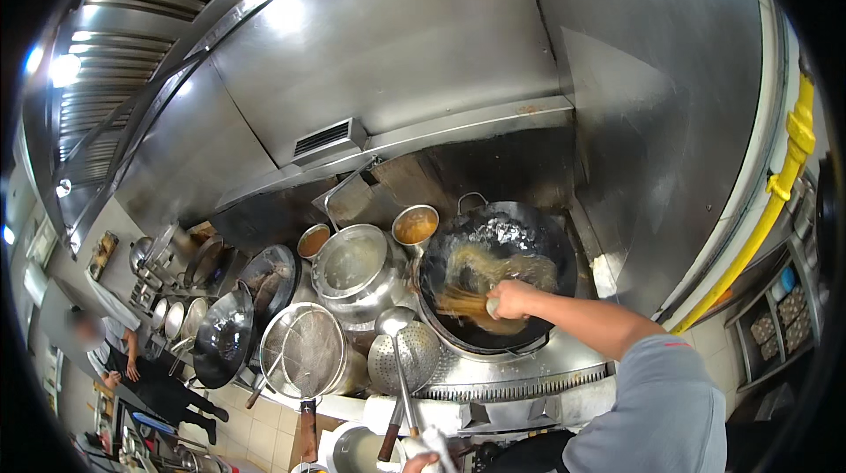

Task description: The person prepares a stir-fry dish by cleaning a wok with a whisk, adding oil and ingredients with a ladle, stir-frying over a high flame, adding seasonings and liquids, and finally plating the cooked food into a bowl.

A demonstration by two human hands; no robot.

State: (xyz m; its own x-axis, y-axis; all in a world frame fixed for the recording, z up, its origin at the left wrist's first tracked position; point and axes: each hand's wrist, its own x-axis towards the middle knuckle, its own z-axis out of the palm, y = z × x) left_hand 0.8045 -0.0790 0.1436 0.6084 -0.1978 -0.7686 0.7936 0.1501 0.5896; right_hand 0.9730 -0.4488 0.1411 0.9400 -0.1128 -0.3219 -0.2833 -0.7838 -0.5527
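Note:
My right hand (517, 300) grips a bamboo wok brush (462, 302) by its bound end. The brush's bristles are spread and blurred against the inside of a large black wok (562, 235). Yellowish, bubbly liquid (489, 265) streaks across the wok's bowl. Low in the picture, my left hand (422, 462) is mostly cut off by the frame edge. It is at a blurred white object (439, 445), possibly a cloth, and its grip is unclear. Just above lie the handles of a steel ladle (394, 322) and a perforated skimmer (404, 359).
Left of the wok are a lidded steel pot (350, 261), a metal container of orange liquid (416, 226), a mesh strainer (304, 349) and another wok (223, 339). A drain grate (515, 388) runs along the front. Another person (125, 354) stands far left.

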